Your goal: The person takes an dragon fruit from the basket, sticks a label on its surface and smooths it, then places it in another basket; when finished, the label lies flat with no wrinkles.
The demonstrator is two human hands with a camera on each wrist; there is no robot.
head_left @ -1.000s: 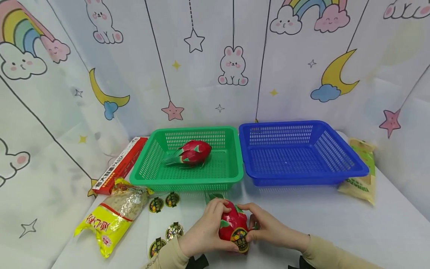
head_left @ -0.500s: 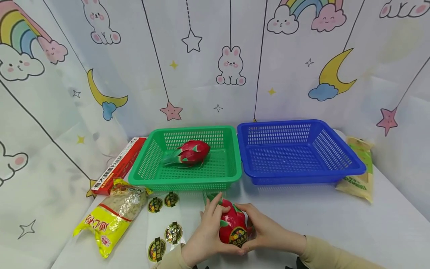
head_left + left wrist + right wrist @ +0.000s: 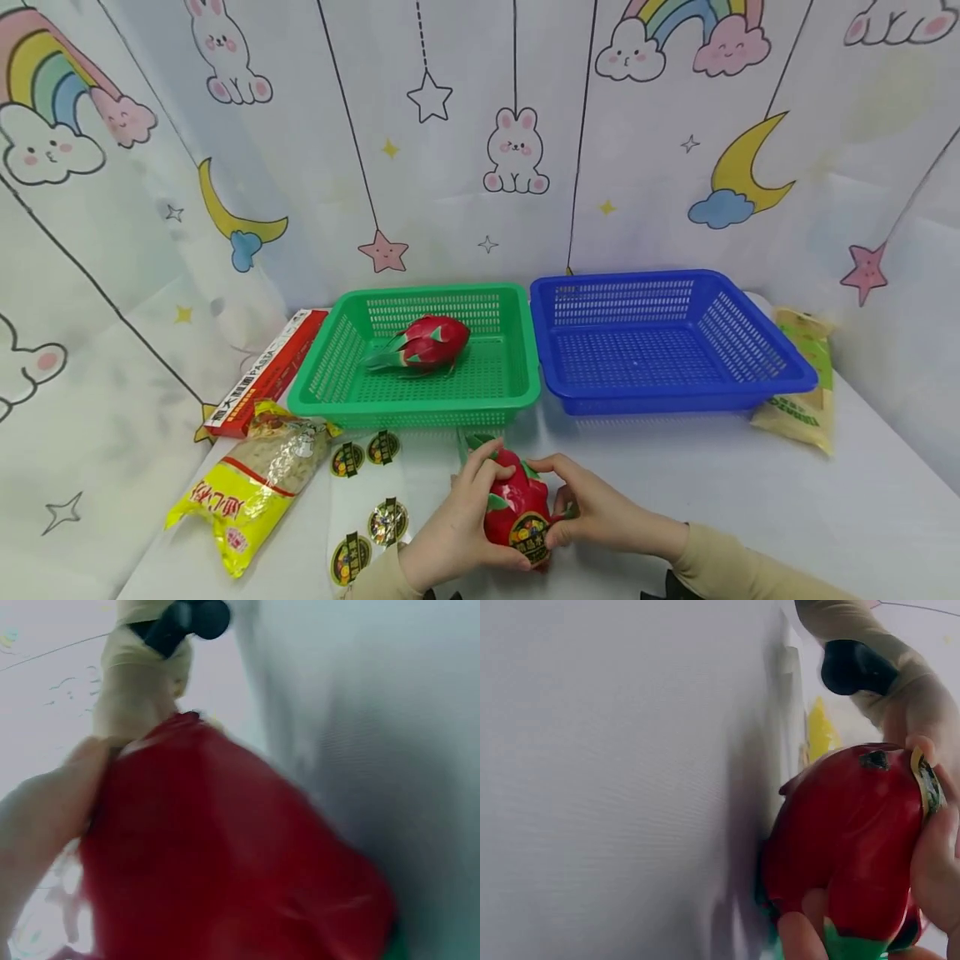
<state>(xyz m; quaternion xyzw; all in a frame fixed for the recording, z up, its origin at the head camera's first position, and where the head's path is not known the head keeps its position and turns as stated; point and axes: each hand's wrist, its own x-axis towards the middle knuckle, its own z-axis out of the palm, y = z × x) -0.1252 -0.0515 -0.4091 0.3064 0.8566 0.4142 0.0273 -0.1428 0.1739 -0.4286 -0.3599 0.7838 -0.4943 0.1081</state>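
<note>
A red dragon fruit point(image 3: 517, 492) with green scale tips is between both hands at the front of the table. My left hand point(image 3: 463, 518) grips it from the left, with fingers over its top and the thumb low by a round black-and-gold sticker point(image 3: 529, 537). From the right, my right hand point(image 3: 600, 512) holds the fruit, its thumb at the sticker's right edge. In the right wrist view the sticker point(image 3: 928, 784) sits at the fruit's side, beside the right thumb. Red skin of the dragon fruit point(image 3: 225, 847) fills much of the left wrist view.
A green basket point(image 3: 420, 417) behind holds another dragon fruit point(image 3: 431, 343). Beside it stands a blue basket point(image 3: 682, 392). Several round stickers lie on a clear sheet point(image 3: 352, 504) at left. Nearby are a yellow bag point(image 3: 251, 492), a red pasta box point(image 3: 266, 375) and a green-and-tan bag point(image 3: 806, 408).
The right thumb moved in to meet the left thumb below the sticker, then drew back to its right edge. Both hands keep holding the dragon fruit, which has shifted slightly left.
</note>
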